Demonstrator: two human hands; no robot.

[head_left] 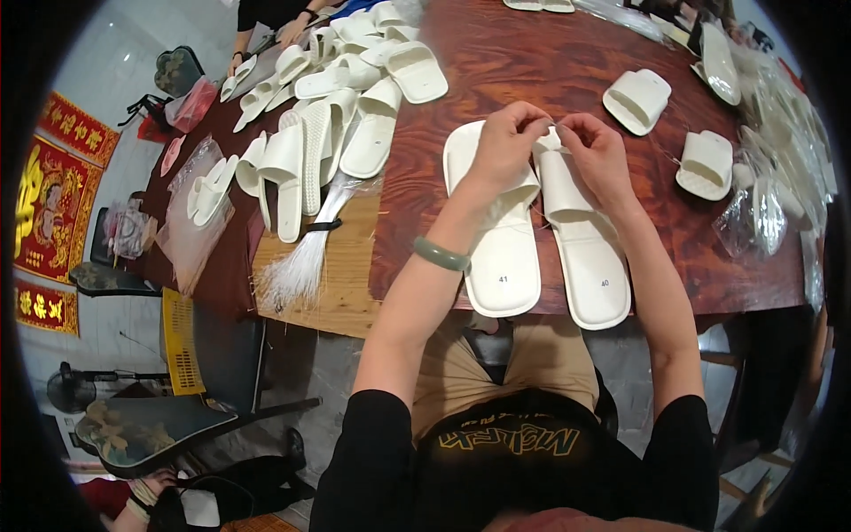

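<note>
- The pair of white slippers (541, 239) lies side by side at the near edge of the dark red counter (532, 62), soles down, toes away from the person.
- The left hand (505, 142) and right hand (596, 146) meet over the straps, fingers pinched shut on something thin between them, perhaps a tie.
- A bundle of white plastic ties (306, 257) lies to the left, within reach.

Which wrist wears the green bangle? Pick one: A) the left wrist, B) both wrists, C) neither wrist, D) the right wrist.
A: the green bangle sits on the left forearm just below the left hand, while the wrist below the right hand is bare; both hands meet over the pair of white slippers.
</note>
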